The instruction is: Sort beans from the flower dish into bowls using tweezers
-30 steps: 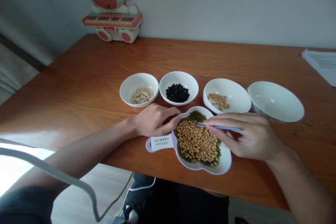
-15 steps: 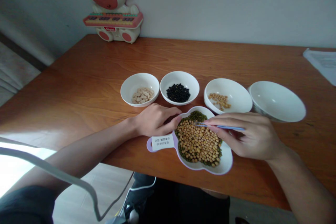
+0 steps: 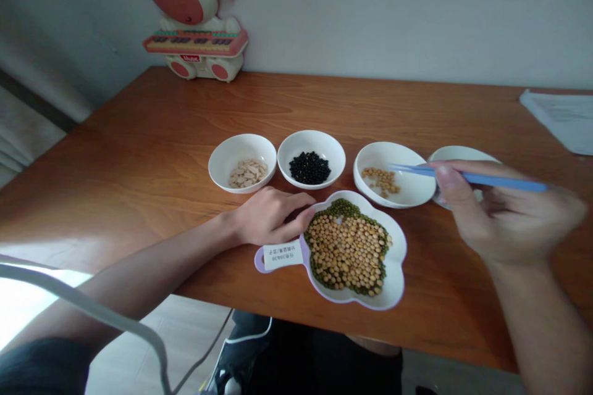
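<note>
1. With our left hand, we are touching the rim of a white, flower-shaped dish with a lilac edge, probably to steady it; we cannot tell how firmly the fingers are closing.
2. With our right hand, we are gripping slim blue tweezers, their tips hanging over a round white bowl of small tan pieces; we cannot tell whether they are pinching anything.
3. The dish is lying between our hands, seemingly for easy reach, and is carrying round tan beans among small green beans.
4. Just beyond our left hand, two more white bowls are standing side by side, one holding flat pale seeds, the other black beans; a fourth white bowl is sitting partly hidden behind our right hand.
5. A brown wooden tabletop is carrying everything, its near edge running below our hands.
6. Far beyond our left hand, a white-and-pink cow toy with a keyboard is standing by a pale wall; far beyond our right, white paper is lying.
</note>
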The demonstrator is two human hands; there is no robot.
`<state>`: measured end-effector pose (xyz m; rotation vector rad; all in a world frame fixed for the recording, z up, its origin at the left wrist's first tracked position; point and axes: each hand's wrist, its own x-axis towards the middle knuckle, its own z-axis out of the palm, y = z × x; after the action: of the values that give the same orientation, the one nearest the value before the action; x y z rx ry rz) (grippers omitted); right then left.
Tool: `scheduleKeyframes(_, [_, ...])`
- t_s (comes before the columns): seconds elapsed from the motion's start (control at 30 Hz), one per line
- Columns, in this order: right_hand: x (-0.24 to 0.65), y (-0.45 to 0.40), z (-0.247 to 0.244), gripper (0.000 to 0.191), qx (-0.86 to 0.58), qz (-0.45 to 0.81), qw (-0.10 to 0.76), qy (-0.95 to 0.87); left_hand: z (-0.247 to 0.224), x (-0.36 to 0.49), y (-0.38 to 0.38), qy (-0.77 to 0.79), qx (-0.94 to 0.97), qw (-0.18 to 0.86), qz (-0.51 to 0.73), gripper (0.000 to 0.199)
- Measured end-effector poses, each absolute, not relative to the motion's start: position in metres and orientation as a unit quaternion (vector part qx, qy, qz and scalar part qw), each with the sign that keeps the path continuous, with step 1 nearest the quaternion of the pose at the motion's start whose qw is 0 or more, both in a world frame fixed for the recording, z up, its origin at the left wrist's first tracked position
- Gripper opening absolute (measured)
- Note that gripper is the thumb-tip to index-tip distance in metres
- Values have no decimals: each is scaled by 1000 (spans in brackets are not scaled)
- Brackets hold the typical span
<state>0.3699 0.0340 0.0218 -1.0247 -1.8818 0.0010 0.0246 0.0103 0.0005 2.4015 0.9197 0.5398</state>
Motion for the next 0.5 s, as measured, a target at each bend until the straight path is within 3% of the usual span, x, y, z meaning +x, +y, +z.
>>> scheduleKeyframes(0.27, [331, 22, 22, 32, -248, 115, 363, -891, 1, 24, 10, 336, 888, 242, 198, 35])
scheduleKeyframes(0.5, [326, 24, 19, 32, -224, 113, 354, -901, 1, 24, 10, 336, 890, 239, 195, 34])
